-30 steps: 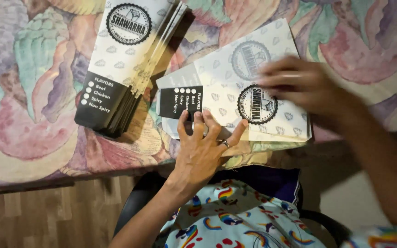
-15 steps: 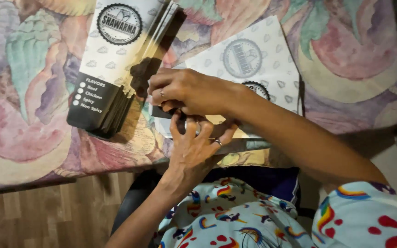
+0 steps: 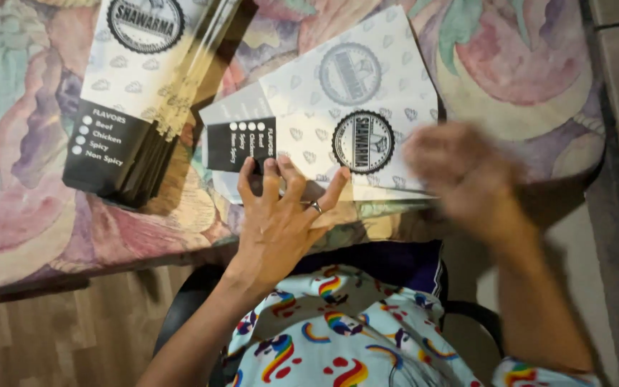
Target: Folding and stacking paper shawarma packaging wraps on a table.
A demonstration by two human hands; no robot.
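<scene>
Pressing the flat paper sleeve point(image 3: 338, 122) with your open left hand point(image 3: 281, 215), its long axis is running desk-wide beside the stack point(image 3: 145, 100); your right hand point(image 3: 460, 172) is blurring, so I cannot tell its grip.

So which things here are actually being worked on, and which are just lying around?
In hand:
- left hand, fingers spread, pressing on the printed paper sheet
- right hand, blurred, over that sheet's right edge

Lying about:
- stack of like printed sheets at upper left, untouched
- flowered tablecloth
- wooden floor
</scene>
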